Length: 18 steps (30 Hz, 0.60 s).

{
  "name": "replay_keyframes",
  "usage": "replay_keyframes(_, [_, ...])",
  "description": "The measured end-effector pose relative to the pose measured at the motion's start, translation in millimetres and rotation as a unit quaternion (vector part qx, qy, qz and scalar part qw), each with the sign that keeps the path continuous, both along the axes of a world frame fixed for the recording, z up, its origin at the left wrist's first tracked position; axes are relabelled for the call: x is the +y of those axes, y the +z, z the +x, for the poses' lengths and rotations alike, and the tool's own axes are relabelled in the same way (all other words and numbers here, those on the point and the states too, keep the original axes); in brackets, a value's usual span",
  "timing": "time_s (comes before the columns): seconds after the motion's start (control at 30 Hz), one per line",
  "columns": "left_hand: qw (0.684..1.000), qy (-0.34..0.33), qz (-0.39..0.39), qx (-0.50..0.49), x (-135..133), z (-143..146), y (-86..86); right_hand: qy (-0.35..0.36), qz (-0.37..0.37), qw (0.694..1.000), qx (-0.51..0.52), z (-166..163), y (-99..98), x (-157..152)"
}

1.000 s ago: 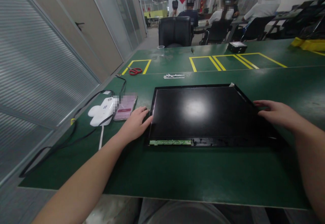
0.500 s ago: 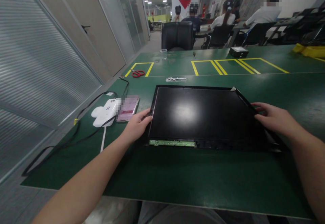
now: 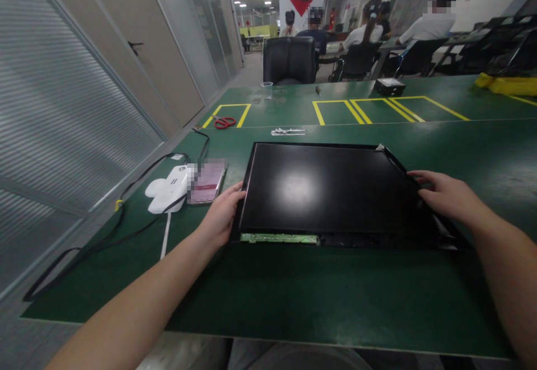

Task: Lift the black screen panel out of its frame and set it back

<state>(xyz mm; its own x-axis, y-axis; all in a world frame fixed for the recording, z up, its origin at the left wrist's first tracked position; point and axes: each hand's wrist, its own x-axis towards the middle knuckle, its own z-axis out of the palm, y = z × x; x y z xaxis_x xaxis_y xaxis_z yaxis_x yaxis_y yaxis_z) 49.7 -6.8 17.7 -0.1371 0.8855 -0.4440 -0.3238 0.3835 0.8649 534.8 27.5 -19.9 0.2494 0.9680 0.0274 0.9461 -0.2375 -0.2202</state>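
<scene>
A black LCD screen panel [image 3: 335, 191] lies nearly flat above the green table in front of me, its dark face up with a bright reflection on it. A green circuit strip [image 3: 279, 238] shows along the left part of its near edge. My left hand [image 3: 222, 213] is closed on the panel's left edge, thumb on top. At the right edge, my right hand [image 3: 444, 193] grips with bent fingers; some fingertips are hidden behind the frame. Whether the panel's underside rests fully on the table, I cannot tell.
Left of the panel lie a phone [image 3: 207, 181], a white flower-shaped charger [image 3: 170, 190] and black cable loops. Farther back are red scissors [image 3: 225, 122], white strips [image 3: 287, 132], a plastic cup [image 3: 267, 90] and a small black box [image 3: 389, 87]. People sit beyond an office chair [image 3: 289, 59].
The whole view has shifted slightly, moving everything a little to the left. Both hands keep their grip on the panel's sides; my left hand sits marginally lower along its edge.
</scene>
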Motion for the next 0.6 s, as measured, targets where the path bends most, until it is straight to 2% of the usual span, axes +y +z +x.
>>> replay_keyframes(0.13, [1.0, 0.014, 0.001, 0.008, 0.4, -3.8, -1.8, 0.019, 0.002, 1.0, -0.004, 1.9, -4.0, 1.3])
replay_keyframes(0.3, [1.0, -0.02, 0.016, -0.004, 0.0, -7.4, -3.9, 0.022, -0.001, 1.0, -0.007, 2.4, -4.1, 1.5])
replay_keyframes(0.53, [0.998, -0.068, 0.015, -0.003, -0.5, -6.5, 4.7, 0.01, -0.004, 1.0, 0.0, -1.5, -1.7, 0.1])
replay_keyframes(0.6, [0.998, -0.061, 0.016, 0.009, -0.5, -7.2, 5.6, 0.008, -0.008, 1.0, 0.003, -2.5, -1.3, -0.4])
